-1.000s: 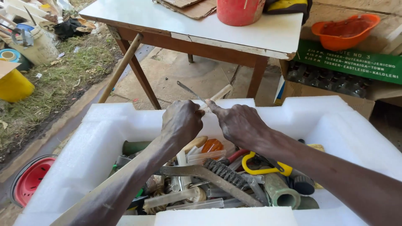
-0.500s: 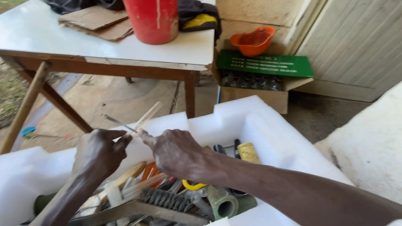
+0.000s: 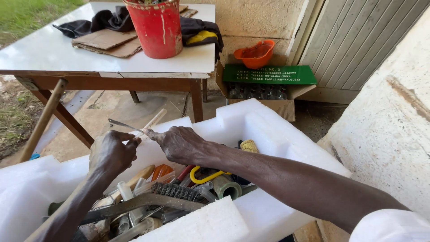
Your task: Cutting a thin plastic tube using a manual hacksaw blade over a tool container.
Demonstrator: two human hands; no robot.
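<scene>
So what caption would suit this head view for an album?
Both hands, left and right, hold a thin tool above a foam box of tools.

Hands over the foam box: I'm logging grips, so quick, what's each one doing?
Left hand: closed, pinching the thin metal blade.
Right hand: closed on the same tool at its pale wooden handle.
</scene>
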